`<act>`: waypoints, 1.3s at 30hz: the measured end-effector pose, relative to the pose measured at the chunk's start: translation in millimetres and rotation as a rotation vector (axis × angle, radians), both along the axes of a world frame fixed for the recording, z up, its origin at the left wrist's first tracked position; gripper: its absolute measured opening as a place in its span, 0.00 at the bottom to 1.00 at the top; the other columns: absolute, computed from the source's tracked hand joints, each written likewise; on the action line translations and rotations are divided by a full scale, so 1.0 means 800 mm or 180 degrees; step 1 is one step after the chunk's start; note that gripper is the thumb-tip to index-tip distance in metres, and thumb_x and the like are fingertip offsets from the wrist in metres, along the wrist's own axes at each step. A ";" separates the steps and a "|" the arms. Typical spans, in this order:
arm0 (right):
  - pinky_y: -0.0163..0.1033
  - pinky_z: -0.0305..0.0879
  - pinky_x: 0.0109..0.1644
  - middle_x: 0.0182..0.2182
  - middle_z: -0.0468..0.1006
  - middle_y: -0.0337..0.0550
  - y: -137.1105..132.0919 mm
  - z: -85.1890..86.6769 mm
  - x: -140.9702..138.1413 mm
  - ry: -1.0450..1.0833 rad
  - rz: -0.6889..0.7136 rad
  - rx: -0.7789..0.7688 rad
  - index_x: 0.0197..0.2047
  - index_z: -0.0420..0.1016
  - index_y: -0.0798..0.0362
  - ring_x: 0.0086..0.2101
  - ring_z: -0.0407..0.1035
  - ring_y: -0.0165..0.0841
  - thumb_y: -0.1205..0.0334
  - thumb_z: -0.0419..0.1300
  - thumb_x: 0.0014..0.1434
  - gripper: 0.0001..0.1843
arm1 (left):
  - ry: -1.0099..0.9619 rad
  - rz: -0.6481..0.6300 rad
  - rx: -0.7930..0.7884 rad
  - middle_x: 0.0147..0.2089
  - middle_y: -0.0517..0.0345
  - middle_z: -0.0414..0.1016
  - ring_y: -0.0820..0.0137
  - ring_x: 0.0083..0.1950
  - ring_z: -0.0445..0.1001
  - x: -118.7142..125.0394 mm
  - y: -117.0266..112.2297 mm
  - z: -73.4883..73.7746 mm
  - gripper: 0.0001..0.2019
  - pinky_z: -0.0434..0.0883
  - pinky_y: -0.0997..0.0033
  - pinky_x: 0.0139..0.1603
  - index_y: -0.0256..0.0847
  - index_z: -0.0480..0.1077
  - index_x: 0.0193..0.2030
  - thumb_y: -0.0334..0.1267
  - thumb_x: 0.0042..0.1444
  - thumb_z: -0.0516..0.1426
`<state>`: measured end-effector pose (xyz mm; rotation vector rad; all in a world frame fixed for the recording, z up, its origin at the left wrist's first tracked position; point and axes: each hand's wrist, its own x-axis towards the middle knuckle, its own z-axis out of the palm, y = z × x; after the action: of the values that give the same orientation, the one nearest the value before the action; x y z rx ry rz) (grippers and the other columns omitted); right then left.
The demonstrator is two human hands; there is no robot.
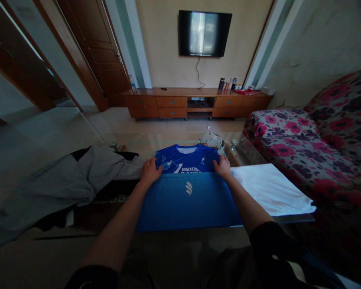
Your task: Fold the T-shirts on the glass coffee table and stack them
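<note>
A blue T-shirt (188,208) lies on the glass coffee table in front of me, its neckline away from me. Its lighter lower part, with a small white logo, is folded up over the chest, partly covering the white "MARATHON" print. At the left end of the folded edge, my left hand (151,170) is closed on the fabric. My right hand (223,166) grips the opposite end, fingers curled onto the shirt. A folded white garment (272,190) lies right beside it, partly behind my right forearm.
A grey garment (78,174) and black cloth lie heaped at the left of the glass table (138,138). A floral sofa (291,136) stands at the right. Farther off are a wooden TV cabinet (171,102) with bottles and a wall television (204,34).
</note>
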<state>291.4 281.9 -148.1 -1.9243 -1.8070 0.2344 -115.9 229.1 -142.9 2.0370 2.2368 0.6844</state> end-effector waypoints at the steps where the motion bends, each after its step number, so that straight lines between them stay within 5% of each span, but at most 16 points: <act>1: 0.49 0.56 0.69 0.61 0.70 0.65 0.009 -0.003 0.002 0.0029 -0.0020 0.0009 0.68 0.62 0.66 0.63 0.63 0.50 0.55 0.54 0.66 0.33 | -0.0019 -0.0005 -0.0006 0.61 0.39 0.74 0.53 0.63 0.71 -0.004 0.011 -0.004 0.25 0.63 0.54 0.67 0.36 0.68 0.64 0.44 0.62 0.54; 13: 0.48 0.65 0.63 0.55 0.77 0.57 0.081 -0.019 0.020 0.0520 -0.0174 0.0105 0.62 0.72 0.57 0.54 0.73 0.45 0.62 0.61 0.56 0.30 | -0.0192 -0.0270 -0.0111 0.65 0.43 0.71 0.54 0.67 0.68 -0.026 0.094 -0.052 0.23 0.62 0.54 0.70 0.42 0.73 0.63 0.43 0.64 0.55; 16: 0.48 0.68 0.60 0.54 0.79 0.57 0.087 -0.016 0.013 0.0752 -0.0202 -0.0027 0.63 0.72 0.58 0.50 0.76 0.44 0.64 0.63 0.56 0.30 | -0.0264 -0.0308 -0.0091 0.67 0.41 0.68 0.53 0.68 0.67 -0.022 0.101 -0.054 0.23 0.61 0.53 0.71 0.39 0.74 0.62 0.42 0.63 0.55; 22: 0.48 0.70 0.57 0.52 0.79 0.61 0.083 -0.010 -0.011 0.1092 -0.0492 -0.0177 0.60 0.71 0.63 0.52 0.76 0.47 0.47 0.70 0.54 0.37 | -0.0676 -0.0366 0.0061 0.59 0.44 0.72 0.57 0.62 0.72 -0.015 0.099 -0.042 0.17 0.65 0.57 0.69 0.38 0.79 0.53 0.37 0.60 0.57; 24: 0.48 0.71 0.56 0.48 0.82 0.58 0.081 -0.010 -0.013 0.1196 -0.0529 -0.0187 0.61 0.71 0.61 0.50 0.77 0.46 0.48 0.71 0.52 0.39 | -0.0836 -0.0296 0.0160 0.57 0.45 0.74 0.57 0.61 0.72 -0.014 0.096 -0.038 0.15 0.66 0.56 0.68 0.40 0.80 0.51 0.37 0.60 0.58; 28: 0.42 0.75 0.44 0.41 0.83 0.52 0.080 -0.009 -0.011 0.1630 -0.0406 -0.0284 0.61 0.71 0.61 0.39 0.78 0.41 0.62 0.73 0.46 0.38 | -0.1552 -0.0318 -0.0102 0.54 0.47 0.80 0.58 0.54 0.77 -0.008 0.091 -0.028 0.18 0.73 0.58 0.57 0.42 0.80 0.52 0.30 0.54 0.59; 33: 0.33 0.71 0.31 0.31 0.82 0.40 0.074 0.004 -0.016 0.2014 0.0534 -0.0404 0.54 0.78 0.55 0.26 0.71 0.29 0.70 0.67 0.46 0.29 | -0.2989 -0.0133 -0.0555 0.47 0.47 0.83 0.71 0.32 0.77 0.002 0.090 -0.018 0.29 0.74 0.73 0.34 0.40 0.75 0.61 0.30 0.49 0.62; 36: 0.30 0.67 0.29 0.30 0.82 0.38 0.071 0.011 -0.023 0.1929 0.0759 -0.0525 0.49 0.81 0.56 0.24 0.67 0.26 0.71 0.63 0.47 0.23 | -0.3605 0.0024 -0.0747 0.40 0.50 0.83 0.74 0.27 0.75 0.003 0.093 -0.017 0.30 0.73 0.76 0.30 0.38 0.73 0.63 0.34 0.51 0.63; 39: 0.31 0.67 0.30 0.25 0.80 0.38 0.072 0.015 -0.028 0.1810 0.0578 -0.0560 0.45 0.83 0.58 0.23 0.66 0.27 0.67 0.60 0.52 0.17 | -0.3998 0.0151 -0.0706 0.42 0.49 0.83 0.72 0.33 0.79 0.001 0.097 -0.019 0.24 0.76 0.74 0.33 0.38 0.74 0.61 0.36 0.57 0.60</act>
<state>269.2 339.8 -136.3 -1.5774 -1.5999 0.9276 -115.4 307.1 -158.4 0.9184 1.4616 1.1789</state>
